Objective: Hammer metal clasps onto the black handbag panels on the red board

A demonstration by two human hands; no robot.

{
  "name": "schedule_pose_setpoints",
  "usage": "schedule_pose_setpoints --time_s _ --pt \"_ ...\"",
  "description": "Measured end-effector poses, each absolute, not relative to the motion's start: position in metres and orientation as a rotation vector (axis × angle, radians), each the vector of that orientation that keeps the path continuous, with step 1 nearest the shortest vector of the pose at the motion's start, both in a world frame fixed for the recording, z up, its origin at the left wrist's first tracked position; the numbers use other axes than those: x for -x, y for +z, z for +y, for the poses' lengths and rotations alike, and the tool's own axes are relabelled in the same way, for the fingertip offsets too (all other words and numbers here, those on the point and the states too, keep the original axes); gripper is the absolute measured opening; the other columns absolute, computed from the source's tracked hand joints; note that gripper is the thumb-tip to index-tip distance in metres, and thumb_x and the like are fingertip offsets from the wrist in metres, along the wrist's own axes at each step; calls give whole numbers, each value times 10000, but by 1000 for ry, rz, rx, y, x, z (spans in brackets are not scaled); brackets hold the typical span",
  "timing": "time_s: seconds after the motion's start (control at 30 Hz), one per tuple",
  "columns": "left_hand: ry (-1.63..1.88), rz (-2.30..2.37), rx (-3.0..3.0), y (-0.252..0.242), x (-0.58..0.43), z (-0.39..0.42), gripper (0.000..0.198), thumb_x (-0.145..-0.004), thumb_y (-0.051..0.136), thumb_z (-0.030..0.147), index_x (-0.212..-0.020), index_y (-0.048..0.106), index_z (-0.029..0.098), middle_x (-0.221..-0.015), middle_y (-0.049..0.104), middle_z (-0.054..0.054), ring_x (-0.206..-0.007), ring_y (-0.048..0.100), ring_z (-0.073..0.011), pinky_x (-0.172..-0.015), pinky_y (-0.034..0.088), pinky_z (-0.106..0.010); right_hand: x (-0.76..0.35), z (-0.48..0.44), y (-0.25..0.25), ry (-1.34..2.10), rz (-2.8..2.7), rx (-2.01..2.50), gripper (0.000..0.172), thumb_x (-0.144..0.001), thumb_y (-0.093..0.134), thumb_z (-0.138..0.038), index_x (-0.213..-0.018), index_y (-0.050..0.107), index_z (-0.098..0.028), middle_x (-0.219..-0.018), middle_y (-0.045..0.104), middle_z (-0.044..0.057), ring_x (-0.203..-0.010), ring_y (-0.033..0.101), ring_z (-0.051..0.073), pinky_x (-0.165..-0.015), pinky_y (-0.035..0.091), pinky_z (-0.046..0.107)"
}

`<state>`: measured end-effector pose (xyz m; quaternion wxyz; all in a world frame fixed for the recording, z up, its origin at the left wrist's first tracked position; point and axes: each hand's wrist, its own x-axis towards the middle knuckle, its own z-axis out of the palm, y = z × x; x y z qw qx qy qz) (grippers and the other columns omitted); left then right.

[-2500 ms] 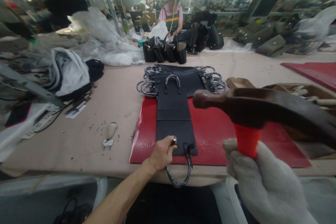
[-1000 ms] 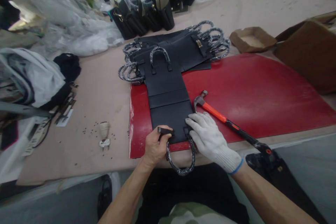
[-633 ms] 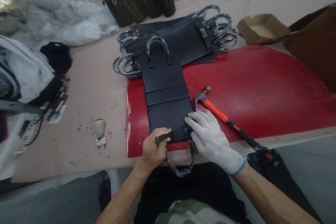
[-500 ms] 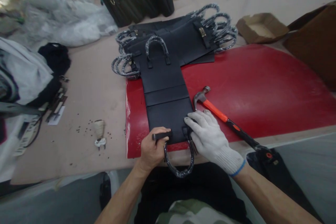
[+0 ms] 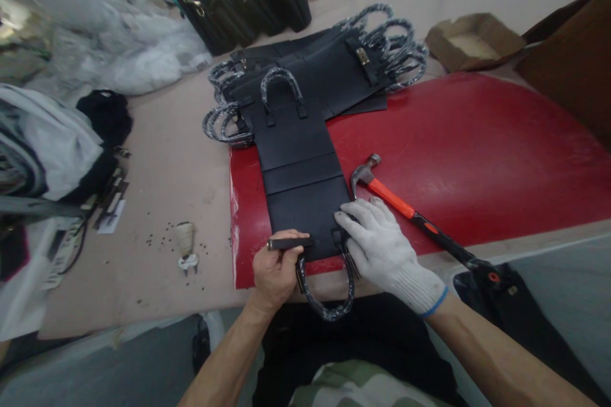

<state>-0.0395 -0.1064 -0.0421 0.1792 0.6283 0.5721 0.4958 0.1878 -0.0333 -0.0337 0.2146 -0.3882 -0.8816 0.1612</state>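
My bare left hand (image 5: 277, 270) pinches a short black strip (image 5: 286, 243) between thumb and fingers, over the near left part of a black leather bag panel (image 5: 300, 210). A bag handle (image 5: 329, 313) wrapped in clear plastic loops down from the panel's near edge, between my hands. My right hand (image 5: 379, 248), in a white knit glove, lies with fingers stretched over the panel's near right edge, beside one handle tab. Its thumb is partly hidden. Another wrapped handle (image 5: 281, 79) stands at the panel's far end.
A claw hammer (image 5: 405, 206) lies right of the panel on a red board (image 5: 468, 159). More black panels (image 5: 324, 70) are stacked behind. A tool with a wrapped grip (image 5: 185, 241) lies left, a cardboard tray (image 5: 472, 44) far right, and finished-looking black bags (image 5: 267, 6) at the back.
The black strip in my left hand has turned to lie more level, and more of its length shows to the left. My right hand keeps its place on the panel. The view has shifted slightly.
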Motion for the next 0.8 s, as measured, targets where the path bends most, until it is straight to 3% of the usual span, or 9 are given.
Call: schedule_pose_setpoints --time_s 0.8 --pt "1455 1480 -1826 -44 31 -102 92 -943 666 120 -1011 674 181 -994 790 -56 -926 781 -187 -880 659 -316 -188 -35 -35 468 -2419 1080 446 -924 492 -147 -1343 645 -132 -1409 565 153 -1333 465 360 -1234 254 617"
